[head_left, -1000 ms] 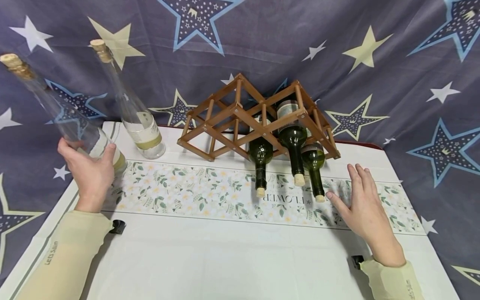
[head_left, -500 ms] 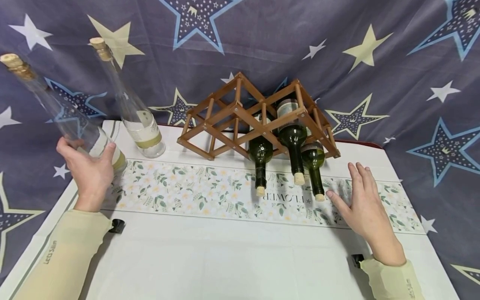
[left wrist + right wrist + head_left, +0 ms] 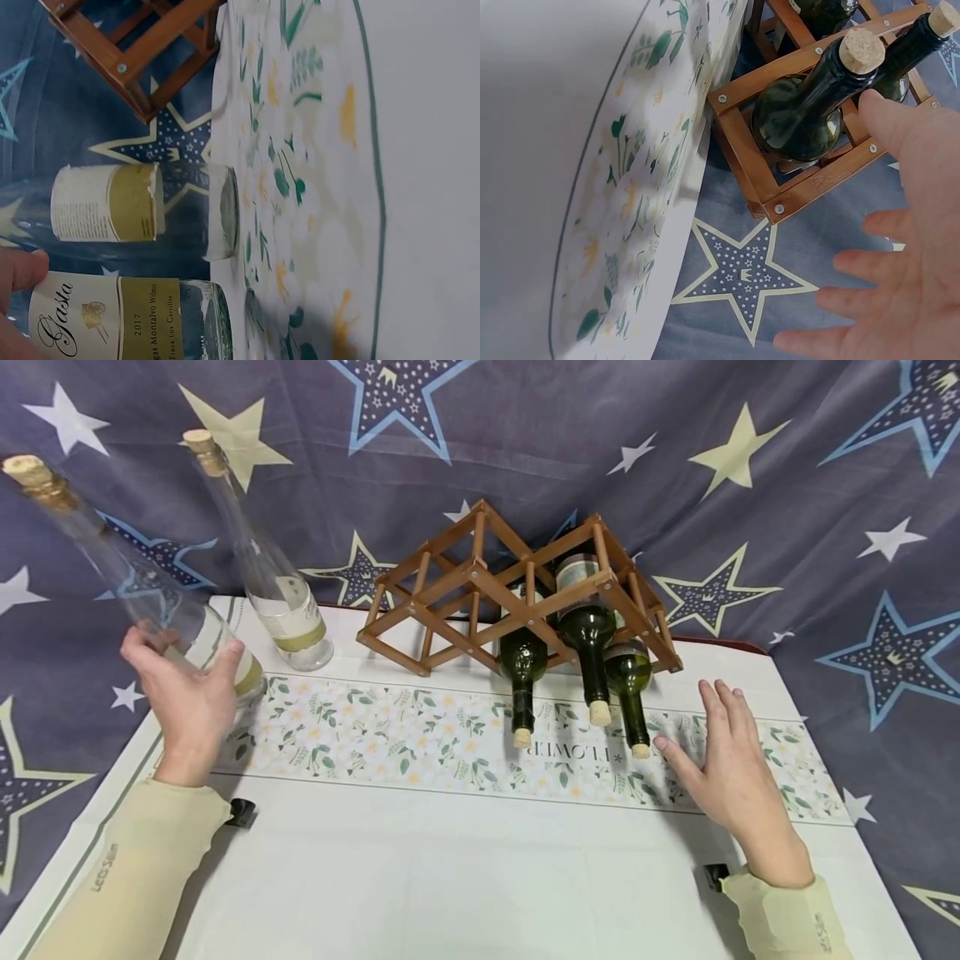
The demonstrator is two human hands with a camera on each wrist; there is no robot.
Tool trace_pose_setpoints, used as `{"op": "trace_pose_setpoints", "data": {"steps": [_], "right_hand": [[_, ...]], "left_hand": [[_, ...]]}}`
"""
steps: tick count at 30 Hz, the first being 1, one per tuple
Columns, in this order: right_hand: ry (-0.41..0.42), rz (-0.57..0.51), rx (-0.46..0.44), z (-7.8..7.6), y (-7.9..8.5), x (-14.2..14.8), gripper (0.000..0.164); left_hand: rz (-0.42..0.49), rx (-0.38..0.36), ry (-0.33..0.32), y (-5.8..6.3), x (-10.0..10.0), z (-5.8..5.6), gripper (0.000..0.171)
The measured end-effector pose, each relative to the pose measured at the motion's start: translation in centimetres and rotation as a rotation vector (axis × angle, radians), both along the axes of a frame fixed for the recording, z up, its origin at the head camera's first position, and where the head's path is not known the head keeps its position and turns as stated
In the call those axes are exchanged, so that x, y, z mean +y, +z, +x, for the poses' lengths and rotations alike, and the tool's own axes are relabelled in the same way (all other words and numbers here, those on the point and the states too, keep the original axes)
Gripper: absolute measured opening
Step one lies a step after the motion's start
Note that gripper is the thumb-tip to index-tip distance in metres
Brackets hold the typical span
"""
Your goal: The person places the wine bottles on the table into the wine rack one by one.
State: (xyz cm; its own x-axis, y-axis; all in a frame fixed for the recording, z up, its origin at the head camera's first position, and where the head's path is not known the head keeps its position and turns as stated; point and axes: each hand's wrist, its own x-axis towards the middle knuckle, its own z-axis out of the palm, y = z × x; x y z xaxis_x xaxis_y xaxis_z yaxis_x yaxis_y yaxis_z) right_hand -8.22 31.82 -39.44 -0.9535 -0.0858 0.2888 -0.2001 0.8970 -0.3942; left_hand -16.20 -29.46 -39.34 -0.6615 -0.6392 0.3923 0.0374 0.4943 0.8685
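Note:
My left hand [image 3: 187, 710] grips the lower body of a clear glass wine bottle [image 3: 202, 639], thumb on the near side and fingers round the far side. The bottle is corked and leans to the left; its cream and olive label shows in the left wrist view. Just right of it stands a second clear corked bottle [image 3: 288, 610]. A wooden wine rack [image 3: 472, 572] at the back holds three green corked bottles, necks toward me, among them one [image 3: 632, 693] at the right end. My right hand [image 3: 738, 768], fingers straight, hovers by that bottle's cork.
A white cloth with a flowered band [image 3: 390, 735] covers the table, its rear edge running behind the rack. A dark star-patterned curtain [image 3: 525, 427] hangs close behind the rack and along both sides. A black wrist piece [image 3: 240, 812] shows at the left sleeve.
My left hand has shifted slightly to the right with the clear bottle, bringing it a little nearer the second one. My right hand stays in nearly the same place.

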Motion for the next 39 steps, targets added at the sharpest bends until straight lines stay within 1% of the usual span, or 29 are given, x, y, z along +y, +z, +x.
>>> {"op": "trace_pose_setpoints", "data": {"steps": [5,9,11,15,21,26,32,35,39], "right_hand": [[-0.003,-0.003,-0.001,0.0,0.2,-0.1,0.095],[-0.003,-0.007,0.004,0.0,0.3,-0.2,0.095],[-0.002,-0.008,0.011,0.0,0.4,-0.2,0.095],[0.004,-0.013,0.022,0.0,0.5,-0.2,0.095],[0.009,-0.013,0.024,0.0,1.0,-0.3,0.096],[0.017,-0.017,0.036,0.1,1.4,-0.4,0.095],[0.032,-0.028,0.066,0.2,1.6,-0.4,0.095],[0.034,-0.031,0.077,0.2,1.8,-0.4,0.095],[0.031,-0.032,0.088,0.2,2.2,-0.6,0.095]], "left_hand": [[-0.027,0.042,-0.033,-0.5,0.0,0.1,0.079],[-0.033,0.034,-0.047,-0.5,0.3,0.5,0.08],[-0.033,0.024,-0.052,-0.3,0.5,0.8,0.081],[-0.026,0.032,-0.078,0.2,1.1,1.2,0.081],[-0.016,0.07,-0.144,0.8,2.1,1.9,0.08],[0.005,0.113,-0.171,1.2,2.9,2.1,0.079],[0.04,0.113,-0.198,1.8,4.1,2.5,0.078],[0.053,0.121,-0.222,2.1,4.7,2.8,0.078],[0.08,0.123,-0.244,2.4,5.4,3.1,0.071]]}}
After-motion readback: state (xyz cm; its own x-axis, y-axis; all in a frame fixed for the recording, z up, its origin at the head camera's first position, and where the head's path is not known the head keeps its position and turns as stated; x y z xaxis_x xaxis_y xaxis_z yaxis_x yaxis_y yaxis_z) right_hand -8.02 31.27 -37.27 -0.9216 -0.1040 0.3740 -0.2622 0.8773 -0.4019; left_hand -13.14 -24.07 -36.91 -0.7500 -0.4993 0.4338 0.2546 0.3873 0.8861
